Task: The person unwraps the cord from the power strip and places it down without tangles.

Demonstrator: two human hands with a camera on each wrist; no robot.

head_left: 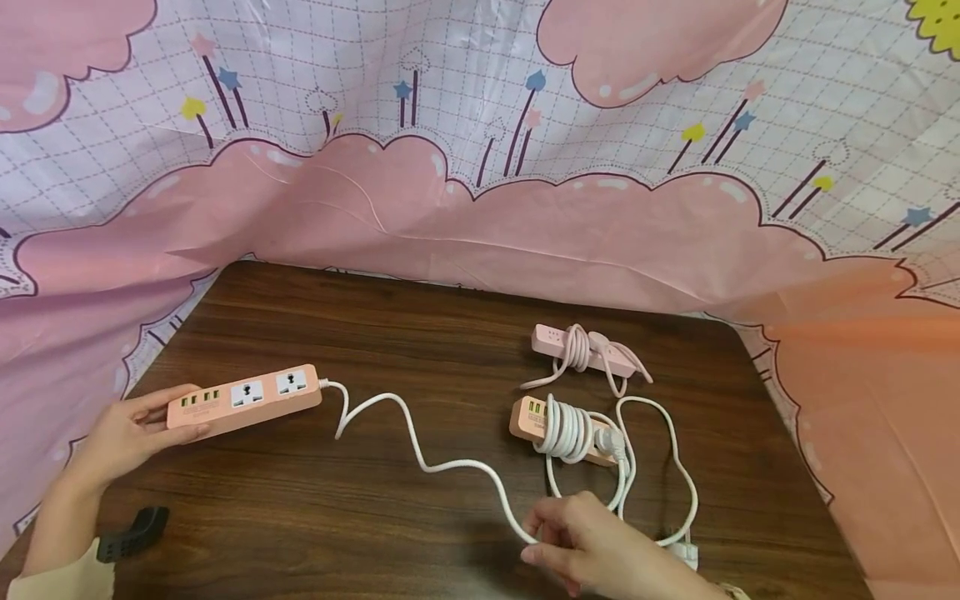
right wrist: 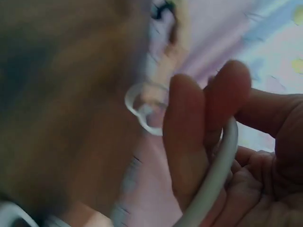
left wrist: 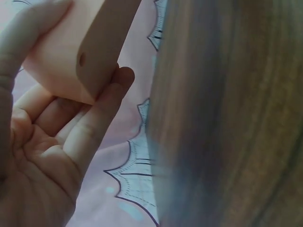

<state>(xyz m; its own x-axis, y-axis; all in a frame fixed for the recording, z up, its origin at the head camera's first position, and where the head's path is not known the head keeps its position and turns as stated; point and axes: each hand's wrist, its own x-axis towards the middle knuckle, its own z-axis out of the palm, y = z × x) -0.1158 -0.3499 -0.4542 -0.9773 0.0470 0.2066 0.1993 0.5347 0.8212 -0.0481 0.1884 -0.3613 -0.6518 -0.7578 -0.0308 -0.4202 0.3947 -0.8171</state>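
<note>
My left hand (head_left: 123, 433) grips the left end of an orange power strip (head_left: 247, 402), thumb along the near side and fingers behind. The strip carries two white sockets and several USB ports. In the left wrist view its end face (left wrist: 102, 52) shows between thumb and fingers. A white cord (head_left: 457, 464) runs in waves from the strip's right end to my right hand (head_left: 592, 542), which pinches it low at the right. In the right wrist view the cord (right wrist: 213, 179) passes through the curled fingers. Its further part loops to a white plug (head_left: 684, 552), partly hidden behind the hand.
Beyond my right hand lies a second orange strip (head_left: 528, 419) wrapped in its own white cord. Behind it sits a pink strip (head_left: 551, 340) with its cord coiled around it. A patterned pink curtain (head_left: 465, 217) borders the dark wooden table (head_left: 360, 321).
</note>
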